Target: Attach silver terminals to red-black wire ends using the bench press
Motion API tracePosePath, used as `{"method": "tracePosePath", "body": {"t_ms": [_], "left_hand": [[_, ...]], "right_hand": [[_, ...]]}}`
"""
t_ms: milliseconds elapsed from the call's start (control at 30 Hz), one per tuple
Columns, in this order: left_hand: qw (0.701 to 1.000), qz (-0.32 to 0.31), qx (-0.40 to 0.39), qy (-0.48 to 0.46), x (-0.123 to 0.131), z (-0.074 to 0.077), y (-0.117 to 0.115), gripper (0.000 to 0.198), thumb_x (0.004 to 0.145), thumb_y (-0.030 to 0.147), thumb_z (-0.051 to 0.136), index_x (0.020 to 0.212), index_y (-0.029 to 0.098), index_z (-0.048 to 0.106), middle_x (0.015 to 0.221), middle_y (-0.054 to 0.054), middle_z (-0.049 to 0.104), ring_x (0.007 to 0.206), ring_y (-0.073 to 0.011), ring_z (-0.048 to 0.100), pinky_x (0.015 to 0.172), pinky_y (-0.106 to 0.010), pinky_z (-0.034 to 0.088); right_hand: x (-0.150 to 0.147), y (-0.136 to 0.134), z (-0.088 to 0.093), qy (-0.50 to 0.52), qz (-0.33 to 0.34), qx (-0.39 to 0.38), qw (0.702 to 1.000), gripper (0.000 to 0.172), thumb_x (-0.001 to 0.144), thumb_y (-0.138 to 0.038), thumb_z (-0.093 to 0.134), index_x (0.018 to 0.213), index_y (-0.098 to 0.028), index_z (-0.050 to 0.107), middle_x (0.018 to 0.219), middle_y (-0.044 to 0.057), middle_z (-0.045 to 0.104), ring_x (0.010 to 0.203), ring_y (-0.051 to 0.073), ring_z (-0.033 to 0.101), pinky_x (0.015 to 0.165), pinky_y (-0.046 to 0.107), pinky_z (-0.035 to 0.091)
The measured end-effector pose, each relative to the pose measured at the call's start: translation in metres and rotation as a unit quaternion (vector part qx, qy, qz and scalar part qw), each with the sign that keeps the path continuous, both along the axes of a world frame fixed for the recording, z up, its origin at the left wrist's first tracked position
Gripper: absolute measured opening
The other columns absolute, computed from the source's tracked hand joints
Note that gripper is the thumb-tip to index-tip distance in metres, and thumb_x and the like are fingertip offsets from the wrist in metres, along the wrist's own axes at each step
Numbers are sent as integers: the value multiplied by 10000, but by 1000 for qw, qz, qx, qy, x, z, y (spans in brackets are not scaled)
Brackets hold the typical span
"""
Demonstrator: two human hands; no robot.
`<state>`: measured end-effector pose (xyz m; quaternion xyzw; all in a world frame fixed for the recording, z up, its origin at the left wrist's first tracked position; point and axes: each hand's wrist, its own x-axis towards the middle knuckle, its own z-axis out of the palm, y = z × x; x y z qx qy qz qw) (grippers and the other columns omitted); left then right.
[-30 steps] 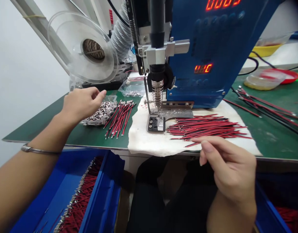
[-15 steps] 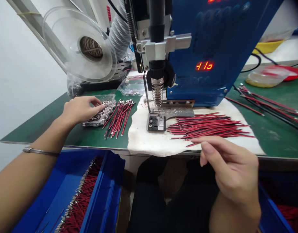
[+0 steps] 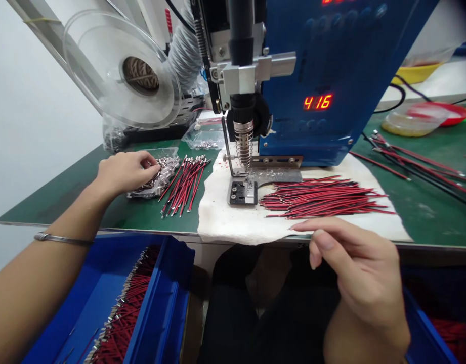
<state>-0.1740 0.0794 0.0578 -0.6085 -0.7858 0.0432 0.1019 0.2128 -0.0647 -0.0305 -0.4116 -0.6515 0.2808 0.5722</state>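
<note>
My left hand [image 3: 128,171] reaches into a clear tray of small metal parts [image 3: 162,177], its fingers pinched together over them; what they hold is hidden. My right hand [image 3: 354,258] hovers at the table's front edge, forefinger stretched over the white cloth [image 3: 233,227] and thumb apart, with nothing seen between them. Just beyond it lies a pile of red and black wires [image 3: 324,197] on the cloth. A smaller wire bundle with metal ends [image 3: 185,184] rests beside the tray. The soldering machine's tip [image 3: 244,144] stands above a small black fixture [image 3: 243,193].
A blue machine housing [image 3: 316,60] with red digits stands behind the cloth. Left of it is a clear spool [image 3: 92,76]. More wires [image 3: 418,156] lie at the right. Below the table's front edge, a blue bin [image 3: 84,283] holds many wires.
My right forefinger has moved slightly left and down, off the wire near the pile's front; that wire no longer shows there. My left hand remains at the tray. The view has shifted slightly.
</note>
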Motion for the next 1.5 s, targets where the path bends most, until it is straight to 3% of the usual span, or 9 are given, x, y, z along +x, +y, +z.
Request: {"method": "tracePosePath", "body": {"t_ms": [500,1033,1233,1500], "left_hand": [[999,11,34,-23,-1,-3,0,391,843,477,480,1104,283,697,1158,-42,764,1111,-391,698,944,-537,545],[999,10,27,-27,1,-1,-4,388,808,513,505,1020,251,697,1111,-64,775,1085,-382,697,919,-489,539],[999,1,21,-25,0,0,-4,452,817,583,488,1022,255,724,1141,-78,776,1120,-395,689,913,-493,536],[999,4,30,-30,-1,-1,-4,449,830,550,502,1097,285,747,1164,-63,779,1140,-396,687,934,-507,540]], "right_hand": [[1,-1,-2,-13,-3,-2,1000,158,1029,-341,622,1017,-303,774,557,-82,587,489,53,552,515,157,445],[-1,-1,0,-7,-16,-6,1000,162,997,-331,652,968,-251,790,531,-55,585,460,94,548,460,199,443],[-2,-1,2,-3,-17,1,1000,165,995,-335,653,958,-252,791,523,-57,585,449,95,547,462,203,445],[0,-3,0,-8,-20,2,1000,161,996,-330,652,966,-253,790,528,-59,583,453,95,544,463,203,446]]}}
